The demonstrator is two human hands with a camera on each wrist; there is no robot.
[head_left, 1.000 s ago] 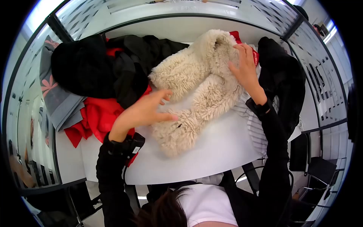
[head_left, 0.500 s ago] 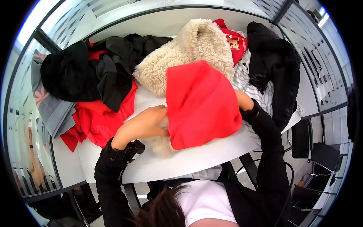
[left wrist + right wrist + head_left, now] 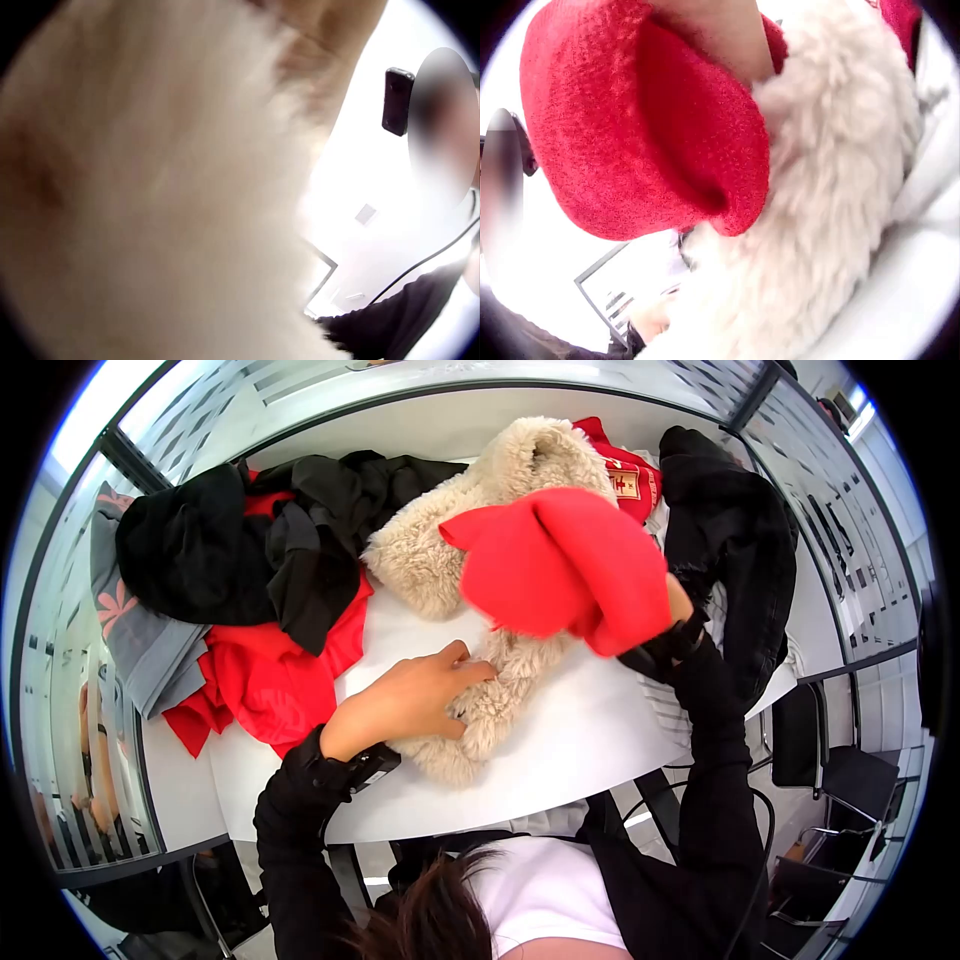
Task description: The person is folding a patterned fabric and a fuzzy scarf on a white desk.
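Note:
A cream fluffy garment [image 3: 410, 565] lies in a loop across the middle of the table, its near end curving toward the front edge. My left hand [image 3: 410, 700] grips that near strip, fingers over the pile and thumb at its side. Fluff fills most of the left wrist view. A red cloth [image 3: 560, 570] hangs folded over the garment's right part, held up by my right hand [image 3: 680, 603]. The cloth hides those fingers; in the right wrist view the bare skin runs into a fold of it.
Black clothes [image 3: 190, 550] lie heaped at the left over another red cloth [image 3: 270, 680] and a grey one [image 3: 150, 640] with a pink flower. Black trousers [image 3: 740, 560] lie at the right, beside a red printed piece [image 3: 630, 480]. Glass partitions surround the white table [image 3: 590, 730].
The red cloth came up in my right hand, spread wide half a second ago, and now is bunched further right and back. My left hand closed on the fluffy garment's near end.

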